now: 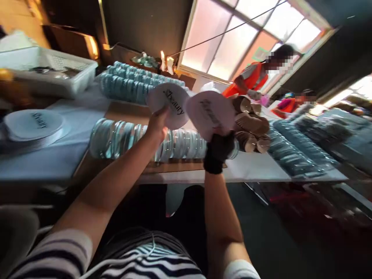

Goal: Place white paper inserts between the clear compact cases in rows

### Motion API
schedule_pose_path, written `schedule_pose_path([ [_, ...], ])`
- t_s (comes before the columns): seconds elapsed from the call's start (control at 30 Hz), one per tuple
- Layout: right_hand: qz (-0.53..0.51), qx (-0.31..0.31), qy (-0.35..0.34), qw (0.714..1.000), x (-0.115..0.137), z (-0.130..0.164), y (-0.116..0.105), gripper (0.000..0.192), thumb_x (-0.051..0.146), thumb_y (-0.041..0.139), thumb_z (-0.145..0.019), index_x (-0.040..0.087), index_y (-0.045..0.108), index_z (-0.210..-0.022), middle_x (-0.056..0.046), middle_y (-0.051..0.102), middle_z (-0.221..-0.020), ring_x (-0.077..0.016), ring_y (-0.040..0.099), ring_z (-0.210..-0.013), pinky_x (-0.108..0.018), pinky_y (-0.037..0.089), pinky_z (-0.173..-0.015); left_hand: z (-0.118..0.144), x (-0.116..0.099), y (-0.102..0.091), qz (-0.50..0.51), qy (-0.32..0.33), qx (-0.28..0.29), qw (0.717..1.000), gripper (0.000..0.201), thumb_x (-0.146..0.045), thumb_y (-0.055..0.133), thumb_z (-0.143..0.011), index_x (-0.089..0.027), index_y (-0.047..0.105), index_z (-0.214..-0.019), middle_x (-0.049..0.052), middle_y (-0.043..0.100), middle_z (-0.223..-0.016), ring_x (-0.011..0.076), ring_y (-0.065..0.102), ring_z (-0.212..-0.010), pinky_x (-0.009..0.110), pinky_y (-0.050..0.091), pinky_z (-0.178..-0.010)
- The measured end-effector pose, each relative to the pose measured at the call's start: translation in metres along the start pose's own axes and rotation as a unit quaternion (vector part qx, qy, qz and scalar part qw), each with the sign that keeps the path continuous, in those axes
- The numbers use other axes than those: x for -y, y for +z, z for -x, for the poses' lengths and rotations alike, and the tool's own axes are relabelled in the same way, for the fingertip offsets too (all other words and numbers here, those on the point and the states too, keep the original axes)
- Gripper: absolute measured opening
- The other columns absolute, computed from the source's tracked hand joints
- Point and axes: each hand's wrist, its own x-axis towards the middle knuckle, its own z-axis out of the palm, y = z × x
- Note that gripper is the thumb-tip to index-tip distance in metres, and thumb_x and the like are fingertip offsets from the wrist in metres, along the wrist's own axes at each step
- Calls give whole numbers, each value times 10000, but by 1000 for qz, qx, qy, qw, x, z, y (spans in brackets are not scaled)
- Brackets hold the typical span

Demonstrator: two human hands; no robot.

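My bare left hand (pixel 159 124) is closed on the lower edge of a round white card (pixel 171 110) with dark "beauty" lettering. To its right, my right hand (pixel 219 149), in a black fingerless glove, grips a second round card (pixel 207 112) whose print is blurred. Both discs are held up above the table, their edges close together. Below and behind them lies a long row of clear, round plastic-looking pieces (pixel 128 139) standing on edge on brown cardboard (pixel 180 166). At the left, a stack of similar printed round cards (pixel 35 126) rests on the table.
Another row of clear round pieces (pixel 124 83) lies behind. Brown rolled pieces (pixel 251 126) are piled at right, beside more clear rows (pixel 296 149). A white basket (pixel 78 79) stands at back left. A person in an orange vest (pixel 251 79) works across the table, another farther right.
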Motion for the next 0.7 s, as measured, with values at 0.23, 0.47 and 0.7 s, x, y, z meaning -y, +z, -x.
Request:
schedule_pose_path([
  [0.23,92,142,-64,983,-22,86,-68,497,437,409,-864,130,661,-1164,-169,695,-887,-279,643,-714,-347,457,-577,-34,-18,-29,18,-13,-40,999,408,-202,789,-711,-214,662,-1099,79,709,-1178,269,594,-1220,478,486,-1048],
  [0.47,113,252,-138,951,-11,131,-31,425,318,388,-962,207,627,-1295,-81,701,-757,-183,618,-597,-249,398,-535,-29,-11,-28,15,17,-11,1000,462,-215,799,-699,-222,648,-1135,89,683,-1232,266,573,-1249,485,427,-1095],
  [0.7,149,276,-226,922,4,120,18,453,218,460,-934,187,545,-1378,-72,727,-796,-158,649,-636,-222,402,-596,-23,-15,-21,3,5,-40,999,540,-248,850,-638,-211,641,-1134,104,674,-1242,296,559,-1256,505,440,-1078],
])
